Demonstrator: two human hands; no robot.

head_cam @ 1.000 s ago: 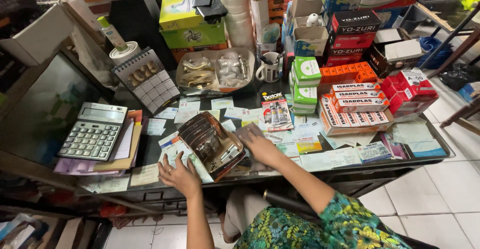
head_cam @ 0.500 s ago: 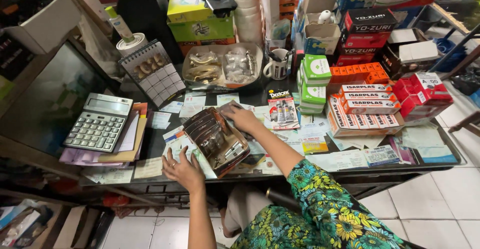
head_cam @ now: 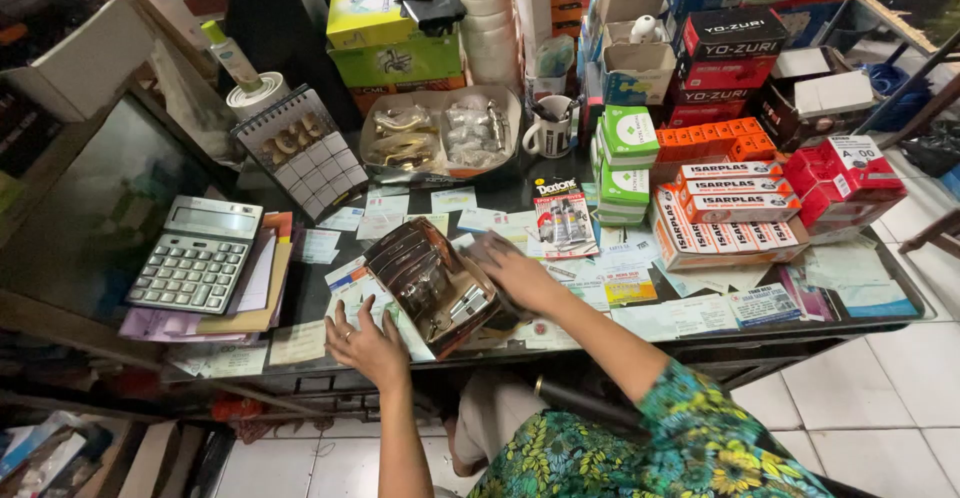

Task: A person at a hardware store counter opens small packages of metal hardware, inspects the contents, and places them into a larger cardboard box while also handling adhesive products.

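Note:
A brown, shiny plastic pack of metal fittings lies tilted on the dark glass counter in front of me. My right hand rests on the pack's right end, fingers curled over its edge. Spread flat on the papers at the counter's front edge is my left hand, just left of the pack and holding nothing; a ring shows on one finger. Paper slips and cards lie under and around the pack.
A grey calculator sits on a paper stack at left. Behind are a desk calendar, a tray of bagged hardware, a mug, a blister card of glue, and stacked red, orange and green boxes at right.
My right hand has slid from the papers beside the pack onto its right end. The pack has shifted a little. My left hand stays flat on the counter's front edge.

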